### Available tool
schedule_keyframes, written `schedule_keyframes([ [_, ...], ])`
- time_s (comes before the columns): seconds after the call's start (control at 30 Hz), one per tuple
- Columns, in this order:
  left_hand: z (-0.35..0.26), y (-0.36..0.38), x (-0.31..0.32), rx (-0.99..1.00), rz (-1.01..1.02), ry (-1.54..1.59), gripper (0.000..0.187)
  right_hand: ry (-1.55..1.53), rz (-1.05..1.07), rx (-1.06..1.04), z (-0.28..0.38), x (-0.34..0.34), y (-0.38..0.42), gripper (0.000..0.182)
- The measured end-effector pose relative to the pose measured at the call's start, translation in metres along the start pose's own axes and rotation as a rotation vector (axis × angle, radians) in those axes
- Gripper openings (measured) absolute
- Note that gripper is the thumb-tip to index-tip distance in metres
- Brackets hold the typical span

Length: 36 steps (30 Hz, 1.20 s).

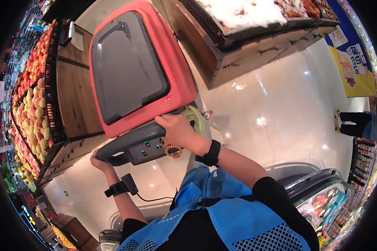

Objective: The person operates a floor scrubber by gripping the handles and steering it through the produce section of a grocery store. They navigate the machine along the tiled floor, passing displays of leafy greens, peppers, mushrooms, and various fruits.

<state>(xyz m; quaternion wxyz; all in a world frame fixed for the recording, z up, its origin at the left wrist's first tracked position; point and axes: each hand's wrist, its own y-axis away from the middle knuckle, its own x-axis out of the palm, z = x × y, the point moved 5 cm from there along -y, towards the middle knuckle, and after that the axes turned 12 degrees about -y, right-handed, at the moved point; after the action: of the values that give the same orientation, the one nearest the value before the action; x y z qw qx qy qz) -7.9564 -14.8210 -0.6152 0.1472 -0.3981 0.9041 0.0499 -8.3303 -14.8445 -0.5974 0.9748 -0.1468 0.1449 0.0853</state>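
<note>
A walk-behind floor scrubber with a red body [181,67] and a dark grey lid [127,71] stands right in front of me. Its grey handle [132,139] runs across the near side, above a control panel [145,149] with small green lights. My left hand [101,162] is closed around the handle's left end. Over the handle's right part, my right hand [178,130] is closed too, its fingertips partly hidden. A beige coiled cord [173,151] hangs below that hand, beside the panel. Pale green hose [200,120] shows at the machine's right rear.
A fruit stand [33,113] with peaches is close on the left. Ahead to the right is a wooden display [255,54] topped with ice. Glossy floor [264,108] lies between displays. A person in dark trousers [352,122] stands at far right; a refrigerated case [322,201] is lower right.
</note>
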Motion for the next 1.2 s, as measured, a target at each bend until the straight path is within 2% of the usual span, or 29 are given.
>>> schedule_keyframes([
  [0.07,0.002,-0.02,0.015,0.017,0.029,0.075,0.031,0.01,-0.022,0.013,-0.009,-0.004,-0.017,0.042],
  [0.13,-0.005,-0.028,0.035,-0.027,0.08,0.056,0.029,-0.006,-0.049,0.015,-0.018,-0.011,-0.035,0.038],
  [0.17,-0.011,-0.028,0.041,-0.005,0.124,-0.076,0.03,-0.028,-0.076,0.015,-0.019,-0.014,-0.041,0.034],
  [0.2,-0.016,-0.032,0.046,0.003,0.117,-0.064,0.03,-0.025,-0.076,0.0,-0.021,-0.018,-0.049,0.034],
  [0.27,-0.023,-0.036,0.062,0.108,0.293,-0.237,0.032,0.011,-0.096,0.038,-0.029,-0.026,-0.062,0.036],
  [0.33,-0.016,-0.051,0.065,0.042,0.327,-0.16,0.033,-0.01,-0.115,0.028,-0.033,-0.029,-0.072,0.034],
  [0.4,0.003,-0.062,0.077,-0.325,0.375,-0.036,0.034,-0.031,-0.084,0.062,-0.041,-0.036,-0.087,0.035],
  [0.43,-0.002,-0.06,0.087,-0.319,0.623,-0.03,0.036,-0.028,-0.068,0.032,-0.045,-0.039,-0.095,0.035],
  [0.53,-0.002,-0.066,0.102,-0.29,0.586,-0.024,0.039,-0.074,-0.114,-0.044,-0.048,-0.039,-0.099,0.035],
  [0.6,-0.007,-0.073,0.113,-0.235,0.581,-0.006,0.041,-0.026,-0.07,0.096,-0.057,-0.041,-0.111,0.035],
  [0.67,-0.017,-0.065,0.123,-0.251,0.848,-0.012,0.043,-0.018,-0.085,0.094,-0.055,-0.04,-0.117,0.033],
  [0.73,-0.019,-0.077,0.123,-0.249,0.794,0.005,0.044,0.016,-0.177,0.072,-0.049,-0.034,-0.128,0.033],
  [0.83,-0.009,-0.077,0.119,-0.288,0.629,-0.028,0.045,0.025,-0.149,0.144,-0.056,-0.032,-0.127,0.032],
  [0.87,-0.005,-0.076,0.12,-0.228,0.684,0.003,0.044,0.032,-0.149,0.156,-0.054,-0.034,-0.123,0.032],
  [0.93,0.003,-0.069,0.121,-0.294,0.579,0.022,0.044,0.054,-0.214,0.07,-0.049,-0.039,-0.118,0.029],
  [1.07,0.042,-0.077,0.117,-0.275,0.597,0.074,0.045,0.056,-0.237,0.086,-0.05,-0.04,-0.108,0.028],
  [1.1,0.016,-0.063,0.117,-0.263,0.597,0.035,0.045,0.056,-0.236,0.104,-0.048,-0.042,-0.111,0.027],
  [1.2,0.01,-0.049,0.117,-0.258,0.551,-0.001,0.045,0.069,-0.249,0.105,-0.046,-0.046,-0.107,0.026],
])
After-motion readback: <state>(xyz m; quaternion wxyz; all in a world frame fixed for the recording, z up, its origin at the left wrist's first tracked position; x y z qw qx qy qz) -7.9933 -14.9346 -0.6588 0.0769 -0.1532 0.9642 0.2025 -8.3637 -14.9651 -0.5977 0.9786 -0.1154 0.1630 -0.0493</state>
